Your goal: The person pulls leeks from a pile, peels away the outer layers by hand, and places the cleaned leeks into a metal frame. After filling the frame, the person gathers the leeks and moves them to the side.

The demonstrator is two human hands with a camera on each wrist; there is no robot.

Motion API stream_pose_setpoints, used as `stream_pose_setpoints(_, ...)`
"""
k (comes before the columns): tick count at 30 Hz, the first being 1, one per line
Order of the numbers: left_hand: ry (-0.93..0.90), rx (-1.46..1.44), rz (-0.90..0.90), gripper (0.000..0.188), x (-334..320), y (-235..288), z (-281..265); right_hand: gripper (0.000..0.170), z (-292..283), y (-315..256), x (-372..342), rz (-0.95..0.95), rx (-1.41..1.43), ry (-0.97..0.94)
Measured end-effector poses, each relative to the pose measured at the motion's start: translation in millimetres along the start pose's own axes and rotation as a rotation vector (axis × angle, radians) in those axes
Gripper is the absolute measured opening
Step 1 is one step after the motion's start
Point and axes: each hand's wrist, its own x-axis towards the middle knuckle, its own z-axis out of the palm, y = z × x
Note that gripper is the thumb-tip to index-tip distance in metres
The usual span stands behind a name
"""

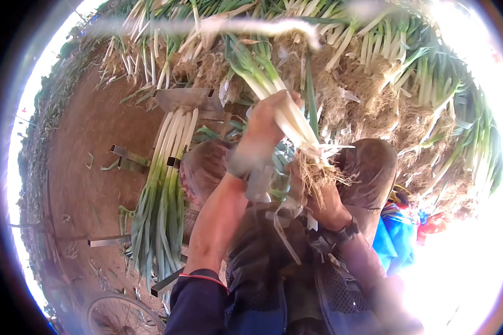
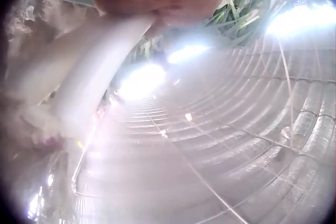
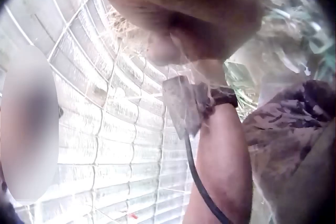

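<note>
from a camera on the head, a seated person's two bare hands work between their knees. the left hand (image 1: 267, 118) has its fingers wrapped firmly around a few white-stemmed leeks (image 1: 297, 127), held up in front of the lap, green tops slanting away to the upper left and shaggy roots (image 1: 318, 173) hanging toward the person. the right hand (image 3: 194, 11) is close by the roots, partly hidden behind them in the head view; how far it is closed, or whether it has hold of anything, i cannot tell. to the left, a second bundle of leeks (image 1: 167, 167) lies with its white ends at a metal plate (image 1: 190, 101). a long heap of leeks (image 1: 399, 50) curves across the top and right, near blue fabric (image 1: 397, 237). at lower left is a spoked wheel (image 1: 123, 315) on brown dirt.
</note>
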Motion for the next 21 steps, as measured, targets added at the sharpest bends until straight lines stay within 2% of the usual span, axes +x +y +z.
stream_pose_setpoints(2,-0.033,-0.201,-0.137,0.030,-2,3,-10,0.036,36,-14,3,0.268,-1.306,0.333)
stream_pose_setpoints(3,0.003,-0.048,-0.049,0.036,-5,0,-9,0.036,50,-17,3,0.272,-1.303,0.332)
stream_pose_setpoints(6,-0.083,0.004,-0.034,0.034,-6,-6,-26,0.031,79,-18,-6,0.393,-0.649,0.576)
stream_pose_setpoints(7,-0.075,0.003,-0.034,0.034,-6,-10,-31,0.031,74,-14,-13,0.399,-0.904,0.579)
stream_pose_setpoints(8,-0.056,0.047,-0.006,0.034,-6,-14,-35,0.031,64,-15,-25,0.406,-0.901,0.578)
stream_pose_setpoints(10,-0.035,0.087,0.015,0.035,-5,-17,-42,0.033,49,-19,-54,0.030,-1.225,-0.258)
stream_pose_setpoints(12,-0.013,-0.089,-0.101,0.036,4,-6,-54,0.036,71,8,-76,0.044,-0.695,-0.066)
stream_pose_setpoints(13,-0.017,-0.019,-0.184,0.036,8,3,-64,0.026,94,-24,-78,0.338,-1.423,-0.228)
stream_pose_setpoints(14,-0.130,-0.229,-0.151,0.035,4,8,-66,0.026,88,-31,-81,0.337,-1.418,-0.218)
stream_pose_setpoints(16,-0.201,-0.145,-0.067,0.032,-4,19,-62,0.037,75,-43,-75,0.376,-1.643,-0.487)
stream_pose_setpoints(17,-0.139,-0.402,-0.261,0.032,2,10,-78,0.050,107,-56,-39,0.982,-1.869,-0.477)
stream_pose_setpoints(18,-0.134,-0.399,-0.260,0.032,0,12,-79,0.050,102,-60,-32,0.979,-1.866,-0.483)
stream_pose_setpoints(20,-0.085,-0.496,-0.328,0.032,-9,14,-79,0.059,94,-63,-28,0.498,-2.088,-0.054)
stream_pose_setpoints(21,-0.082,-0.495,-0.327,0.032,-9,14,-80,0.055,88,-64,-19,0.316,-1.978,-0.008)
